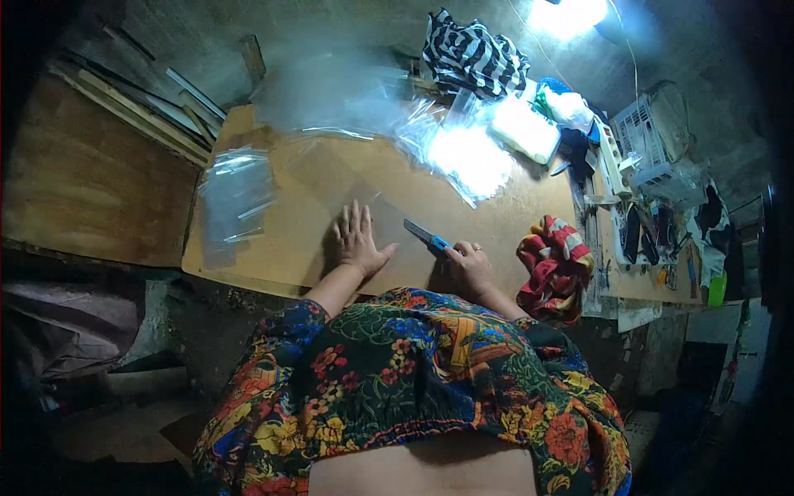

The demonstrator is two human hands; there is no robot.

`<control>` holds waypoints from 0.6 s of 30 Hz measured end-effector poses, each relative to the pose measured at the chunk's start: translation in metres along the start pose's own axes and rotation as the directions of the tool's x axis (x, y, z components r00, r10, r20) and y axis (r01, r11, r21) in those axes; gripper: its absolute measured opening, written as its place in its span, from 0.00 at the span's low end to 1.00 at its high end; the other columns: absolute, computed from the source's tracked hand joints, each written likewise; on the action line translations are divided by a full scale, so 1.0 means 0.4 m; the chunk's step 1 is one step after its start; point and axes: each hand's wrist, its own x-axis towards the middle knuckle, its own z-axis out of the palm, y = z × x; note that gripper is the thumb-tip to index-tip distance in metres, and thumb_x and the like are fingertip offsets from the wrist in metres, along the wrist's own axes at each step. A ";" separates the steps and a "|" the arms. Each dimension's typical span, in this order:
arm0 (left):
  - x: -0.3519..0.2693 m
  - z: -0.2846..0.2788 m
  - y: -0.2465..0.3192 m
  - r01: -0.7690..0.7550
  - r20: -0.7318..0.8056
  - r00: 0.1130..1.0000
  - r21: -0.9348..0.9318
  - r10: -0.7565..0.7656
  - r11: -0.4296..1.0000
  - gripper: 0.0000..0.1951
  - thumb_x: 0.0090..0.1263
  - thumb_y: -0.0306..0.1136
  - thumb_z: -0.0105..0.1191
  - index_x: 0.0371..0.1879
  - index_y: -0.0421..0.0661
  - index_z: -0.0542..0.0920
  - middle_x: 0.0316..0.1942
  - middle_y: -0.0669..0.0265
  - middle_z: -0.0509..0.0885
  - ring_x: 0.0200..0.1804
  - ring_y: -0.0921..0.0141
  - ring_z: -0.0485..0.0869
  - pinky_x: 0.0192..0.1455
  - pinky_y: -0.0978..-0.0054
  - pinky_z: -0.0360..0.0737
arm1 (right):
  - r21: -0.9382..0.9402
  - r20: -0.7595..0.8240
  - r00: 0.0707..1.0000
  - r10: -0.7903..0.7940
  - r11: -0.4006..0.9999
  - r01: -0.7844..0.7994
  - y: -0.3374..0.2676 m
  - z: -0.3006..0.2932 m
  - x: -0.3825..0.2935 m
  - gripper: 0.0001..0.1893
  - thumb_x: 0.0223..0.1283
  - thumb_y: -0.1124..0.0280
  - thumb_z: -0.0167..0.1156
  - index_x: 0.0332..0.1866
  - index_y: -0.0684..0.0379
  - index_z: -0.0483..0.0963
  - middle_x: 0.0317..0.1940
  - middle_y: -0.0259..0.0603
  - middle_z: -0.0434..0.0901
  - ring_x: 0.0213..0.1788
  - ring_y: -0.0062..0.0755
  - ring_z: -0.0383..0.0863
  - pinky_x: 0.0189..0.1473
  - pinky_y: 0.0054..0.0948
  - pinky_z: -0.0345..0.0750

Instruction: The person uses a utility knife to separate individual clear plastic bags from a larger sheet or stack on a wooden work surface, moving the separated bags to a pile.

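Note:
My left hand point(358, 243) lies palm down with its thumb spread, pressing on what looks like a clear plastic sheet point(388, 217) whose edges are hard to make out. To its right, my right hand point(469, 263) grips a blue snap-off utility knife point(439, 242). The knife's blade is extended and points up and left, towards the sheet. Under both hands is a wooden tabletop point(291, 248). Left of my left hand, a stack of clear plastic pieces point(239, 192) rests on the tabletop.
Shiny plastic pieces point(468, 158) lie under the bright lamp point(567, 15). Behind them sits a striped black-and-white bag point(474, 56). A crumpled red and yellow cloth point(552, 266) is at the right edge. Further right stands a white tray point(648, 229) with tools. Wooden strips point(139, 115) lean at left.

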 end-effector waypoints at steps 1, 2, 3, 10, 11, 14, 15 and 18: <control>0.008 -0.028 0.009 0.118 0.085 0.988 0.107 -0.127 0.987 0.49 0.50 0.62 0.53 0.67 0.46 0.51 0.70 0.58 0.46 0.71 0.58 0.40 0.69 0.51 0.39 | -0.003 -0.017 1.000 -0.020 1.000 0.020 0.002 0.000 0.005 0.10 0.48 0.70 0.55 0.38 0.52 0.74 0.32 0.38 0.74 0.35 0.40 0.75 0.34 0.35 0.75; 0.017 -0.055 0.020 0.112 0.207 0.968 0.145 -0.140 0.983 0.54 0.49 0.67 0.50 0.68 0.44 0.43 0.71 0.60 0.39 0.72 0.59 0.35 0.69 0.54 0.36 | -0.006 -0.014 1.000 -0.021 1.000 0.021 0.003 0.005 0.011 0.10 0.48 0.70 0.55 0.38 0.52 0.74 0.32 0.38 0.74 0.35 0.40 0.75 0.34 0.35 0.75; 0.014 -0.056 0.019 0.118 0.207 0.967 0.141 -0.146 0.983 0.54 0.49 0.67 0.50 0.68 0.44 0.43 0.71 0.60 0.39 0.72 0.59 0.35 0.69 0.54 0.36 | -0.010 -0.012 0.999 -0.032 0.999 0.032 0.001 0.014 0.020 0.10 0.48 0.70 0.55 0.38 0.52 0.74 0.33 0.38 0.74 0.36 0.40 0.75 0.34 0.35 0.75; 0.013 -0.086 0.021 0.126 0.234 0.958 0.163 -0.163 0.978 0.54 0.48 0.67 0.51 0.68 0.44 0.45 0.71 0.60 0.40 0.72 0.60 0.36 0.70 0.56 0.37 | -0.015 0.089 0.996 -0.010 1.000 0.011 0.016 0.001 0.025 0.13 0.47 0.72 0.57 0.42 0.54 0.75 0.35 0.39 0.75 0.37 0.41 0.74 0.37 0.34 0.75; 0.014 -0.088 0.021 0.128 0.252 0.953 0.163 -0.166 0.978 0.54 0.48 0.67 0.51 0.68 0.44 0.45 0.71 0.60 0.40 0.72 0.61 0.36 0.70 0.56 0.37 | -0.016 0.093 0.996 -0.017 1.000 0.018 0.017 -0.007 0.025 0.13 0.47 0.72 0.57 0.42 0.54 0.75 0.35 0.39 0.75 0.37 0.41 0.74 0.37 0.34 0.75; 0.014 -0.086 0.016 0.126 0.261 0.952 0.153 -0.163 0.980 0.54 0.48 0.67 0.51 0.68 0.44 0.45 0.71 0.60 0.40 0.72 0.60 0.36 0.70 0.56 0.37 | -0.039 0.052 0.997 -0.062 0.997 0.064 0.020 -0.010 0.035 0.11 0.48 0.72 0.54 0.39 0.51 0.75 0.34 0.38 0.74 0.35 0.40 0.74 0.32 0.32 0.75; 0.015 -0.082 0.015 0.133 0.260 0.951 0.150 -0.169 0.980 0.54 0.48 0.67 0.51 0.68 0.44 0.45 0.71 0.60 0.40 0.72 0.60 0.36 0.70 0.56 0.37 | -0.020 0.036 0.998 -0.051 0.998 0.051 0.023 0.000 0.043 0.11 0.48 0.72 0.55 0.39 0.51 0.75 0.34 0.37 0.74 0.34 0.40 0.74 0.32 0.33 0.75; 0.016 -0.072 0.012 0.120 0.229 0.962 0.127 -0.147 0.985 0.54 0.48 0.66 0.52 0.68 0.43 0.46 0.71 0.59 0.40 0.72 0.59 0.37 0.69 0.56 0.38 | -0.020 0.024 0.998 -0.054 0.998 0.055 0.036 0.015 0.066 0.12 0.47 0.72 0.55 0.40 0.50 0.75 0.34 0.36 0.75 0.34 0.40 0.74 0.33 0.33 0.75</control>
